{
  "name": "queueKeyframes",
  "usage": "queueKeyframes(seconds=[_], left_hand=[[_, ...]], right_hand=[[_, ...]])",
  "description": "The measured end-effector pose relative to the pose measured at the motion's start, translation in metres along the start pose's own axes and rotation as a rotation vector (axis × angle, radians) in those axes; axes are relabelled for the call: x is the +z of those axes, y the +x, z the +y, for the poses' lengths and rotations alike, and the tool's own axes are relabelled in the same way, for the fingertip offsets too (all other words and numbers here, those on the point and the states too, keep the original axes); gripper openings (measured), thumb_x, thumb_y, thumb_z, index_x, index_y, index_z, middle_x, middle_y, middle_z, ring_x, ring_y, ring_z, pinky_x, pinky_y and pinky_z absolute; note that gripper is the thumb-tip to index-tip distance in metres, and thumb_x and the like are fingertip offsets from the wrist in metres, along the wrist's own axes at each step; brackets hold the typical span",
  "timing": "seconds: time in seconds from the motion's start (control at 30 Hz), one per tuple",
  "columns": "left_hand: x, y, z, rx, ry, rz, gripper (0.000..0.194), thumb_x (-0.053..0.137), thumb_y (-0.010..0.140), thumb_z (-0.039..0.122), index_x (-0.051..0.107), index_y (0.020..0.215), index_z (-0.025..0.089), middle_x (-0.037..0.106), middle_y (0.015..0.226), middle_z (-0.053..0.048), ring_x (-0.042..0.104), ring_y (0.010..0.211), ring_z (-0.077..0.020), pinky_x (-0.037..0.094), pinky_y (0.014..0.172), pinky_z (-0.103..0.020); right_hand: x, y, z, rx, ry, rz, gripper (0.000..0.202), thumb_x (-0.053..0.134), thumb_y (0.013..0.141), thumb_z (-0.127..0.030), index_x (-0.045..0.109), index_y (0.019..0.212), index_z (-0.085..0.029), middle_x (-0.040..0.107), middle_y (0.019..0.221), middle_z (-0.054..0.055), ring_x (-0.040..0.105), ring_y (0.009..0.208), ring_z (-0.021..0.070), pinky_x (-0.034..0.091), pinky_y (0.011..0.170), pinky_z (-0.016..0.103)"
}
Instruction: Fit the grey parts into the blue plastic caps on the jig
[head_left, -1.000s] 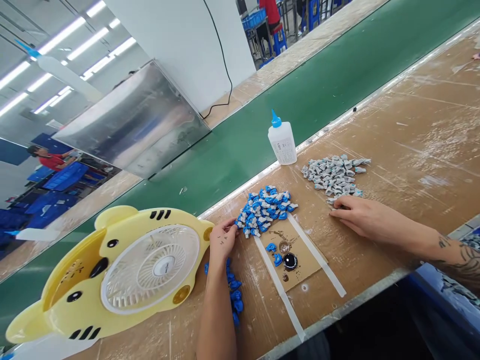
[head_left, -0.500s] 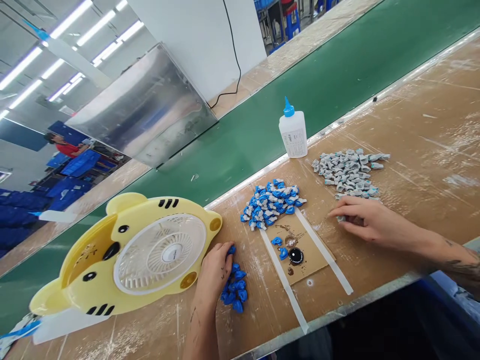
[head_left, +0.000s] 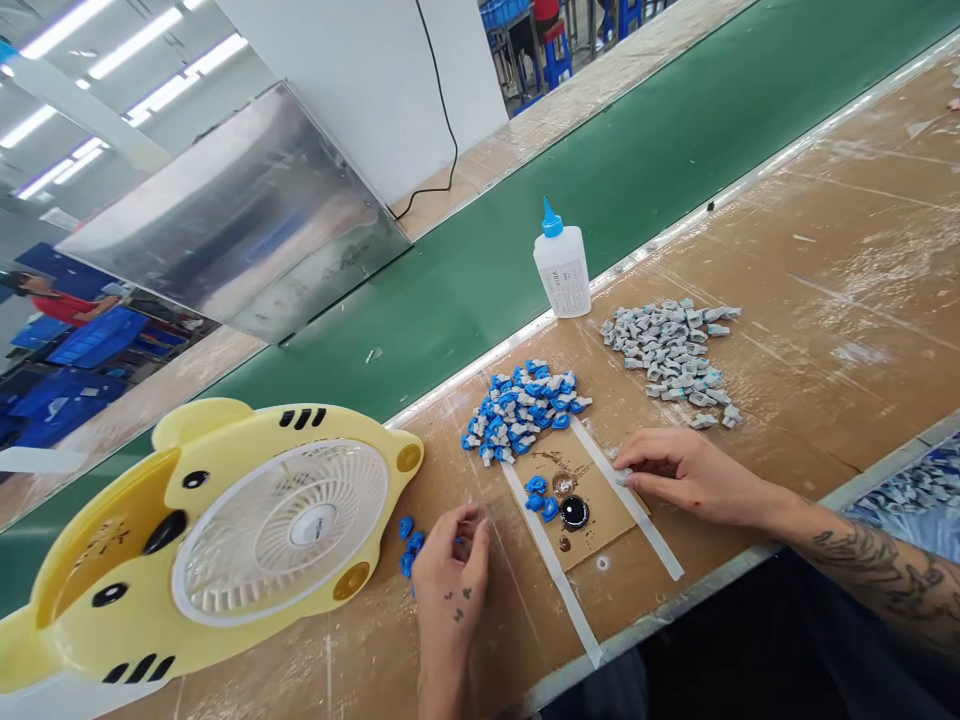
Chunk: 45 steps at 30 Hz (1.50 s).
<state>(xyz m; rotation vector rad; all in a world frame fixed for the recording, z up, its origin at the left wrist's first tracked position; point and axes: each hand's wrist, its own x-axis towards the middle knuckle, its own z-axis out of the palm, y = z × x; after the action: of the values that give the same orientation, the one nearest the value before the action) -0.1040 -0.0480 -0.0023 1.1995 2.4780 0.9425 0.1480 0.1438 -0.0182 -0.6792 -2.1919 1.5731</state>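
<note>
So the little grey angular piece, probably moulded plastic (head_left: pixel 622 477), sits right of the frame's centre, just by the tape, pinched between thumb and index fingertip of the right hand (head_left: pixel 690 475). My guess is it's super light and stiff, not very fragile, but tiny enough to squirt away, especially if the fingers get wet. I'd take it across its 2 sides near an end and go easy on the squeeze

The left hand (head_left: pixel 450 570) is low in the middle of the frame, fingers curled in with the thumb close by. A bit of something seems to show in there, but I can't tell if it's gripped. Just beside it are some loose glossy blue pieces (head_left: pixel 415 541)

Between the 2 hands is a flat brown cardboard sheet (head_left: pixel 611 520) with 2 whitish tape strips (head_left: pixel 556 575), a shiny round black blob (head_left: pixel 575 512) (puddle or little cap, can't tell) and a few blue bits (head_left: pixel 550 508). Above that is a heap of blue-and-grey pieces (head_left: pixel 525 405), and right of centre a pile of plain grey ones (head_left: pixel 675 350)

Further out: a white plastic bottle with a blue pointed nozzle (head_left: pixel 563 275) above the heaps, and a yellow animal-faced plastic fan (head_left: pixel 311 525) filling the lower left
</note>
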Motion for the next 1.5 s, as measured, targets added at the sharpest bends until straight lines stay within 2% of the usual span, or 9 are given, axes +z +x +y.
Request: queueKeyframes(seconds=[0.1, 0.23, 0.43, 0.6, 0.7, 0.87, 0.97, 1.27, 1.5], left_hand=[[0.012, -0.019, 0.011, 0.090, -0.034, -0.018, 0.027, 0.058, 0.086, 0.039, 0.075, 0.098, 0.021, 0.071, 0.080, -0.005, 0.055, 0.049, -0.0143, 0.047, 0.047, -0.027], [0.018, -0.021, 0.020, 0.202, 0.041, -0.131, 0.026, 0.055, 0.088, 0.028, 0.074, 0.105, 0.024, 0.073, 0.105, -0.009, 0.068, 0.073, -0.0196, 0.054, 0.061, -0.030], [0.024, -0.005, 0.019, 0.217, 0.089, -0.300, 0.021, 0.057, 0.087, 0.028, 0.074, 0.100, 0.024, 0.074, 0.095, -0.007, 0.068, 0.072, -0.0200, 0.056, 0.068, -0.032], [0.026, -0.009, 0.015, 0.129, 0.048, -0.127, 0.021, 0.059, 0.081, 0.034, 0.075, 0.088, 0.023, 0.071, 0.072, -0.004, 0.062, 0.055, -0.0182, 0.053, 0.055, -0.030], [0.021, -0.015, 0.013, -0.005, -0.075, 0.013, 0.024, 0.064, 0.076, 0.038, 0.078, 0.088, 0.022, 0.076, 0.077, -0.007, 0.069, 0.062, -0.0208, 0.058, 0.063, -0.033], [0.019, -0.031, 0.017, -0.340, -0.576, 0.068, 0.028, 0.081, 0.066, 0.043, 0.076, 0.081, 0.020, 0.076, 0.076, -0.005, 0.074, 0.067, -0.0225, 0.062, 0.066, -0.033], [0.025, -0.040, 0.025, -0.376, -0.705, 0.062, 0.027, 0.084, 0.064, 0.041, 0.074, 0.079, 0.021, 0.075, 0.077, -0.004, 0.075, 0.074, -0.0226, 0.062, 0.072, -0.033], [0.048, -0.042, 0.043, 0.158, -0.145, -0.122, 0.021, 0.067, 0.084, 0.026, 0.080, 0.100, 0.025, 0.079, 0.097, -0.008, 0.075, 0.088, -0.0219, 0.060, 0.079, -0.031], [0.059, -0.040, 0.043, 0.297, -0.008, 0.010, 0.017, 0.064, 0.090, 0.028, 0.078, 0.098, 0.023, 0.079, 0.090, -0.006, 0.074, 0.074, -0.0177, 0.059, 0.071, -0.027]], right_hand=[[0.005, 0.001, 0.000, -0.039, 0.010, 0.022, 0.028, 0.062, 0.093, -0.042, 0.075, 0.095, -0.018, 0.073, 0.091, 0.008, 0.068, 0.079, 0.0181, 0.054, 0.070, 0.028], [0.010, 0.000, 0.002, -0.045, 0.015, 0.029, 0.025, 0.062, 0.093, -0.039, 0.075, 0.095, -0.017, 0.073, 0.091, 0.008, 0.068, 0.078, 0.0173, 0.055, 0.071, 0.027], [0.008, -0.003, 0.004, -0.083, -0.007, 0.029, 0.023, 0.059, 0.094, -0.034, 0.074, 0.098, -0.018, 0.074, 0.096, 0.009, 0.069, 0.084, 0.0186, 0.055, 0.074, 0.029], [0.007, -0.004, 0.007, -0.091, 0.004, 0.034, 0.022, 0.060, 0.094, -0.035, 0.074, 0.098, -0.018, 0.073, 0.094, 0.009, 0.068, 0.084, 0.0182, 0.055, 0.075, 0.029], [0.009, -0.004, 0.007, -0.084, 0.021, 0.033, 0.024, 0.061, 0.094, -0.038, 0.074, 0.097, -0.018, 0.072, 0.091, 0.008, 0.067, 0.079, 0.0170, 0.054, 0.071, 0.027], [0.016, -0.001, 0.004, 0.023, 0.180, 0.010, 0.030, 0.066, 0.091, -0.045, 0.073, 0.089, -0.016, 0.070, 0.086, 0.006, 0.063, 0.068, 0.0134, 0.052, 0.063, 0.024], [0.019, 0.000, 0.004, 0.016, 0.201, -0.031, 0.026, 0.066, 0.091, -0.040, 0.075, 0.088, -0.016, 0.071, 0.083, 0.005, 0.065, 0.071, 0.0141, 0.051, 0.066, 0.024], [0.018, -0.002, 0.012, -0.165, -0.034, 0.045, 0.010, 0.069, 0.089, -0.016, 0.078, 0.092, -0.013, 0.073, 0.084, 0.006, 0.065, 0.075, 0.0145, 0.050, 0.069, 0.023], [0.018, -0.007, 0.014, -0.169, -0.040, 0.072, 0.008, 0.072, 0.088, -0.018, 0.078, 0.091, -0.014, 0.074, 0.084, 0.006, 0.068, 0.076, 0.0149, 0.051, 0.071, 0.023]])
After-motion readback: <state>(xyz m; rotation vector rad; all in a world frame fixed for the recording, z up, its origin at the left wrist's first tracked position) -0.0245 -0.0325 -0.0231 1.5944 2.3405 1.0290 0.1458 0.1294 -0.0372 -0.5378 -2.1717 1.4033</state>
